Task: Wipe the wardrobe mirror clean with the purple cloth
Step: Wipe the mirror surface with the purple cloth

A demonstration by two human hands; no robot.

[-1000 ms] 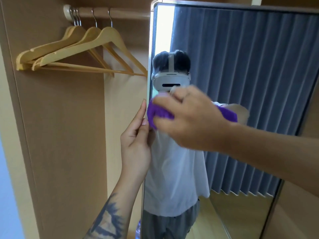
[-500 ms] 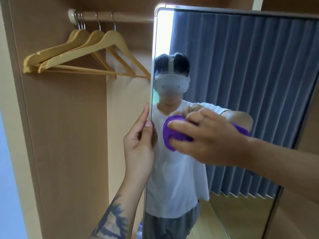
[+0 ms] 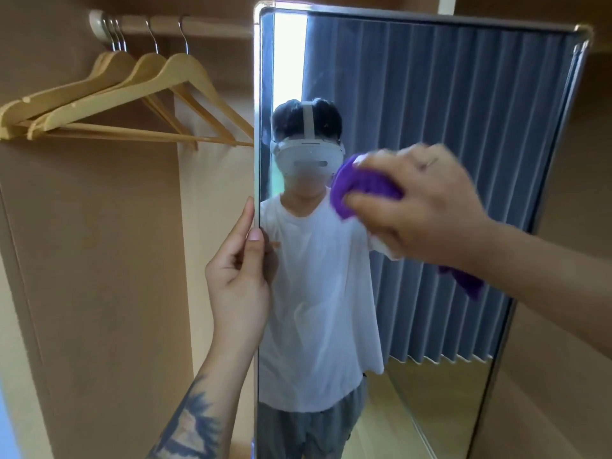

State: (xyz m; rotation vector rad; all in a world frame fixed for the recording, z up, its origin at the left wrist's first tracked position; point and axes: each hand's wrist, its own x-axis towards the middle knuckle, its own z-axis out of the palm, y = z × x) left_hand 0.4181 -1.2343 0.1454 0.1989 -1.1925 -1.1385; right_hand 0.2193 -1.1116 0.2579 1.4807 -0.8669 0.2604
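The tall wardrobe mirror (image 3: pixel 430 104) fills the right half of the view in a thin metal frame. Its glass reflects a person in a white shirt and blue-grey curtains. My right hand (image 3: pixel 420 203) grips the bunched purple cloth (image 3: pixel 361 188) and presses it against the glass at mid-height, right of the mirror's left edge. A loose end of the cloth (image 3: pixel 463 279) hangs below my right wrist. My left hand (image 3: pixel 240 273) pinches the mirror's left edge, thumb on the glass side and fingers behind the frame.
Several wooden hangers (image 3: pixel 132 97) hang from a rail (image 3: pixel 205 26) in the open wardrobe bay to the left of the mirror. Tan wardrobe panels (image 3: pixel 89 260) stand left and right.
My right hand with the cloth has moved right across the glass and slightly up after dipping down. My left hand stays on the mirror's edge.
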